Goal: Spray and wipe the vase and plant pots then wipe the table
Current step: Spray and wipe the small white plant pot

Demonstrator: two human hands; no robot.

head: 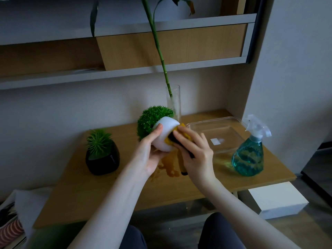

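Head view, largest first: wooden surface (179,191) carrying everything, wet patch at its middle, probably drips from spraying; clear tray (231,123) at far right, nothing inside but a white label; teal spray bottle (248,157) near right, mostly full, parked within reach for the next squirt; tall glass vase (177,103) at the far middle, holding one bamboo stalk; black pot (102,159) at left, upright, spiky green plant inside, apparently not yet handled; white pot (168,135) lifted off the surface at the middle, tipped leftward so its side and base face the cloth, bushy green plant (152,121) inside; left hand (152,150) curled round the white pot, steadying it; right hand (194,150) pressing a yellow cloth (181,133) against the pot, fingers bent over it.
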